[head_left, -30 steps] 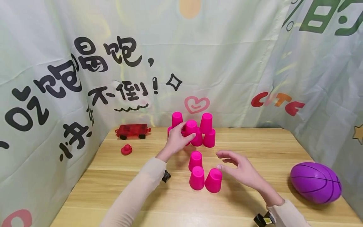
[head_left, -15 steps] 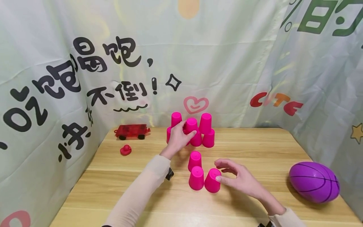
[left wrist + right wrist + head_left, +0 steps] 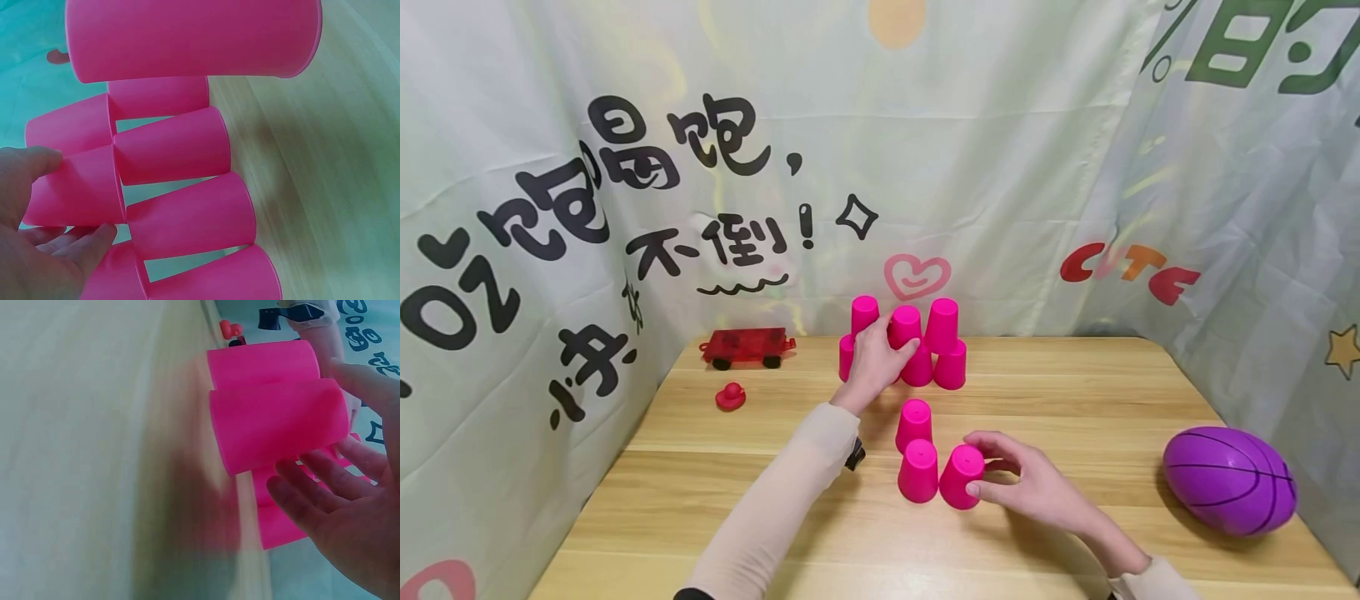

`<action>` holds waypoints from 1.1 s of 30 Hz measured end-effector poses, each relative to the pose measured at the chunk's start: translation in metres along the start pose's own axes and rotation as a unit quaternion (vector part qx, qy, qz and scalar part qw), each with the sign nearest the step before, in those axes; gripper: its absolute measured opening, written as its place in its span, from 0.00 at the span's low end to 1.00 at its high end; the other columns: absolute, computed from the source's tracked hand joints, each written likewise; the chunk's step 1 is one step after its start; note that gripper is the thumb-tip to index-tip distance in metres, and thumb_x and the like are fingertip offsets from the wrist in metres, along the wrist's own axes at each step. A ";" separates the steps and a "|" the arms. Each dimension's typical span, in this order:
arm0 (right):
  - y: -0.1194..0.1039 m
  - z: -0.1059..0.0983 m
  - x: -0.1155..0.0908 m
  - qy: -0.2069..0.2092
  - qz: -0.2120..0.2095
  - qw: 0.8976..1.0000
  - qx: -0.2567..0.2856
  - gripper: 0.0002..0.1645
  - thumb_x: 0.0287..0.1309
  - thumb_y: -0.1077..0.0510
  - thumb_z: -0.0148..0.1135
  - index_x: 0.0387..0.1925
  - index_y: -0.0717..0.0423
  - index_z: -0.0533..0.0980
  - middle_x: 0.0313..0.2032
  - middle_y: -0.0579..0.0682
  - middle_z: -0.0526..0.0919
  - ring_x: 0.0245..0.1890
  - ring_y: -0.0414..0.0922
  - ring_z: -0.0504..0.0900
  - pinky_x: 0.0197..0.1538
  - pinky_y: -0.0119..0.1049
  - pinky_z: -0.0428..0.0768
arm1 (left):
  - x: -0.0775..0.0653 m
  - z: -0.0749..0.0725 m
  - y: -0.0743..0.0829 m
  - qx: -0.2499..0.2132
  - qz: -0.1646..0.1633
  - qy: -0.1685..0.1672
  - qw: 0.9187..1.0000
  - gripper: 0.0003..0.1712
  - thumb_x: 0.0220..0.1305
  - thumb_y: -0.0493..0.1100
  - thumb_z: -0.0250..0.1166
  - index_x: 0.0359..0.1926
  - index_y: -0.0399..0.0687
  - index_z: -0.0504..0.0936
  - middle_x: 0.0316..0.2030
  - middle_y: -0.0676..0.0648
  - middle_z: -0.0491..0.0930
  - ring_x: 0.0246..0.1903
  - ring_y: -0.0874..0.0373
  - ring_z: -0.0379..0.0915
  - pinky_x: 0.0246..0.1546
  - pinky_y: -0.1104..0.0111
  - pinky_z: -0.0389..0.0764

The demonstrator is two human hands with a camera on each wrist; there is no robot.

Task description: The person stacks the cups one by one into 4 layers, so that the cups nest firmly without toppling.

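My left hand (image 3: 878, 358) holds an upside-down pink cup (image 3: 906, 327) between thumb and fingers. That cup is in the middle of the upper row of a pink cup stack, between a left upper cup (image 3: 864, 310) and a right upper cup (image 3: 942, 327). In the left wrist view, the held cup (image 3: 78, 187) meets the lower row. Three more upside-down cups stand nearer me: a back one (image 3: 914, 421), a left one (image 3: 918, 472) and a right one (image 3: 960, 479). Around the right one, my right hand (image 3: 1037, 485) has its thumb and fingers spread; firm contact is unclear.
On the wooden table (image 3: 715, 500), a red toy wagon (image 3: 748, 345) and a small red duck (image 3: 731, 397) are at the back left. A purple ball (image 3: 1229, 482) lies on the right. Printed cloth (image 3: 1000, 167) hangs behind the table.
My left hand has moved slightly away from me with its cup, into the upper row. The right hand has come down and left, its thumb and fingers now around the near right cup.
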State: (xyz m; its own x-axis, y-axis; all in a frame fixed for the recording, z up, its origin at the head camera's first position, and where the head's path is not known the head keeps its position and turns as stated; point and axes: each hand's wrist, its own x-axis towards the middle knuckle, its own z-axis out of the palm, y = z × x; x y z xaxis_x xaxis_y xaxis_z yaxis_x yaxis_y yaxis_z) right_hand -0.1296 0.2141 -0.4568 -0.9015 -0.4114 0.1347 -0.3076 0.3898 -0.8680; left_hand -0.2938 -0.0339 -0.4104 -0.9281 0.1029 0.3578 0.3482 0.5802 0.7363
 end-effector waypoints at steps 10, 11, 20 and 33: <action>0.003 0.004 0.000 -0.013 0.011 1.000 0.003 0.33 0.63 0.51 0.76 0.66 0.51 0.75 0.57 0.51 0.84 0.53 0.47 0.87 0.59 0.44 0.87 | 0.007 0.007 0.002 0.020 0.005 0.014 1.000 0.37 0.67 0.47 0.74 0.72 0.43 0.71 0.57 0.42 0.85 0.55 0.45 0.85 0.57 0.54 0.88; 0.003 0.004 0.000 -0.014 0.011 1.000 0.004 0.33 0.63 0.51 0.76 0.66 0.51 0.75 0.57 0.51 0.84 0.54 0.47 0.87 0.58 0.43 0.87 | 0.007 0.007 0.002 0.021 0.005 0.015 1.000 0.37 0.67 0.46 0.74 0.72 0.43 0.70 0.57 0.42 0.85 0.55 0.45 0.85 0.57 0.54 0.88; 0.006 0.004 0.000 -0.023 0.007 1.000 0.016 0.33 0.63 0.52 0.76 0.66 0.53 0.74 0.57 0.53 0.84 0.53 0.47 0.86 0.57 0.38 0.87 | 0.010 0.011 0.006 0.014 0.000 0.027 1.000 0.37 0.68 0.42 0.73 0.72 0.41 0.68 0.56 0.40 0.85 0.55 0.43 0.86 0.56 0.52 0.88; 0.003 0.005 0.000 -0.028 0.018 0.999 0.010 0.34 0.63 0.51 0.76 0.67 0.53 0.74 0.58 0.54 0.83 0.53 0.49 0.86 0.57 0.39 0.88 | 0.014 0.013 0.008 0.021 0.003 0.030 0.999 0.37 0.67 0.41 0.73 0.72 0.43 0.67 0.54 0.40 0.84 0.54 0.43 0.86 0.56 0.52 0.88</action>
State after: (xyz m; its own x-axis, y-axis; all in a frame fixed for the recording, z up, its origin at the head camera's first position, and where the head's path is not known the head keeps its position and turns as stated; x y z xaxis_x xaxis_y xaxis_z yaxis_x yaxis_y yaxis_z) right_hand -0.1291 0.2113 -0.4615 -0.8935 -0.4425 0.0768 -0.2681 0.3883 -0.8817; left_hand -0.3058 -0.0170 -0.4071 -0.9158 0.0589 0.3972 0.3473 0.6129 0.7098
